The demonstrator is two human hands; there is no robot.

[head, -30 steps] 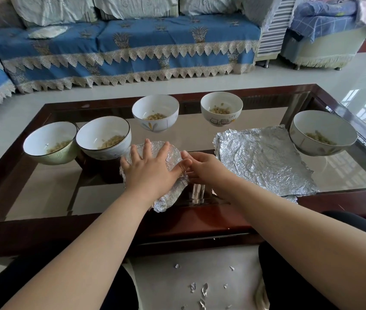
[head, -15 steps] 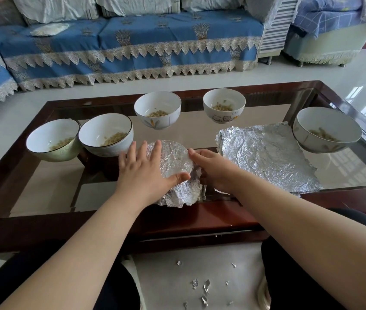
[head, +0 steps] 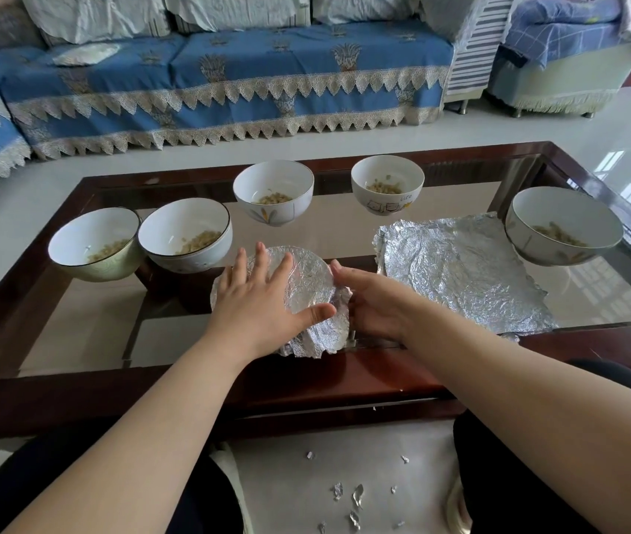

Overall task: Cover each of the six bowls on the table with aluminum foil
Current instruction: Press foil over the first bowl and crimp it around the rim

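on the glass table (head: pixel 75 314), five uncovered bowls (head: pixel 186 235) ring a foil-wrapped bowl (head: pixel 312 279), loose foil sheet (head: pixel 460 275) just right, left hand (head: pixel 263 302) flat on top with fingers spread, right hand (head: pixel 375 302) cupping its side

We found a foil-wrapped round bowl (head: pixel 308 298) at the near middle of the glass-topped wooden table (head: pixel 344 383), left hand (head: pixel 263 298) flat on it, right hand (head: pixel 369 302) against its right side. A crinkled flat aluminum foil sheet (head: pixel 460 271) lay to its right. Five open ceramic bowls holding grains stood around: two left (head: pixel 94 244) (head: pixel 186 235), two behind (head: pixel 273 190) (head: pixel 387 185), one far right (head: pixel 564 225).
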